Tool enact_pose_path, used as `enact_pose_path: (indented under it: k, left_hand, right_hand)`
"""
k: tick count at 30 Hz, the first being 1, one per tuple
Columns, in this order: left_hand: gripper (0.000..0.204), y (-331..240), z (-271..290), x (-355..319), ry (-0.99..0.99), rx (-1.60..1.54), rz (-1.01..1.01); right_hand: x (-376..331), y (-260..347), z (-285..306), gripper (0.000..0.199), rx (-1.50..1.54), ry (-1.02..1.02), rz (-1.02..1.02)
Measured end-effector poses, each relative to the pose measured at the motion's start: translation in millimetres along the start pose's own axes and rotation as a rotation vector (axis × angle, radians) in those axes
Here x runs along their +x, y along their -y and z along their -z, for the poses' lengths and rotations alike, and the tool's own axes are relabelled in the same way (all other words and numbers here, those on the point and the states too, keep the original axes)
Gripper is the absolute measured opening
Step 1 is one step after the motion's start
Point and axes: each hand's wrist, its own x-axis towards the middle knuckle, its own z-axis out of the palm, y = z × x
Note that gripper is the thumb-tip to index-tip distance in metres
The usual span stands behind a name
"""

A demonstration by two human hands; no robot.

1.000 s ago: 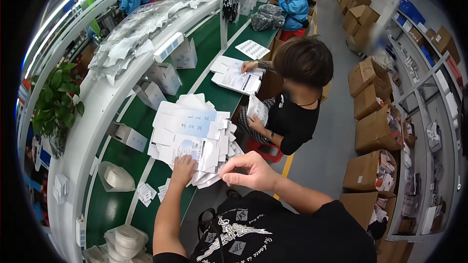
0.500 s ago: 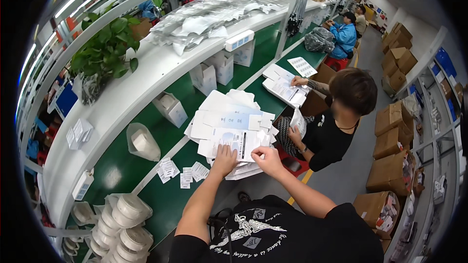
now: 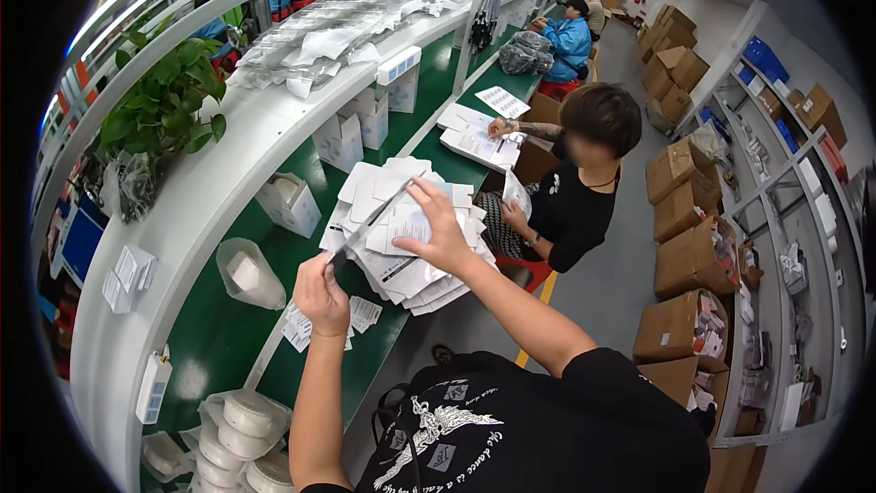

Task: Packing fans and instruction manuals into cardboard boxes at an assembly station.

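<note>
A loose pile of flat white packets (image 3: 415, 278) lies on the green bench (image 3: 214, 342) in front of me. My left hand (image 3: 321, 297) pinches the lower end of one thin white packet (image 3: 365, 226), which is tilted up on edge over the pile. My right hand (image 3: 440, 233) reaches across the pile, and its fingertips hold the packet's upper end. Several small printed slips (image 3: 365, 312) lie on the bench just beside my left hand.
A seated person in a black shirt (image 3: 570, 210) works at the same bench to my right. Small white boxes (image 3: 290, 205), a plastic bag with a white item (image 3: 245, 276) and bagged white rolls (image 3: 239, 422) stand along the bench. Cardboard boxes (image 3: 684, 256) line the aisle.
Both hands lay flat on the pile before; now they have lifted one packet and tipped it on edge. My head has turned, shifting the view.
</note>
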Motion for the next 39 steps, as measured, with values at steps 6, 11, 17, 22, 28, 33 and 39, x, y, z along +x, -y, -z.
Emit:
enact_pose_path:
  k: [6, 11, 17, 22, 28, 33, 39]
  left_hand:
    - [0.013, -31, 96, -20, -0.143, 0.238, 0.297]
    - [0.014, -23, 153, -67, -0.210, 0.348, 0.688]
    - [0.017, -33, 208, -118, -0.223, 0.489, 0.790]
    - [0.024, -35, 237, -143, -0.235, 0.631, 0.961]
    - [0.027, -27, 265, -175, -0.252, 0.642, 1.060]
    - [0.059, 2, 269, -200, 0.003, 0.500, 0.876]
    - [0.125, 0, 232, -181, 0.393, -0.025, 0.831]
  right_hand:
    - [0, 74, -83, 0.094, 0.048, 0.084, -0.088]
    - [-31, 133, -144, 0.091, -0.008, 0.135, -0.020]
    - [-71, 179, -193, 0.074, 0.162, 0.370, 0.136]
    - [-90, 196, -213, 0.053, 0.326, 0.300, 0.228]
    - [-111, 194, -242, 0.032, 0.567, 0.707, 0.066]
    - [-46, 181, -212, 0.033, 0.542, 1.261, -0.014]
    - [-71, 195, -187, 0.047, 0.700, 1.242, -0.218]
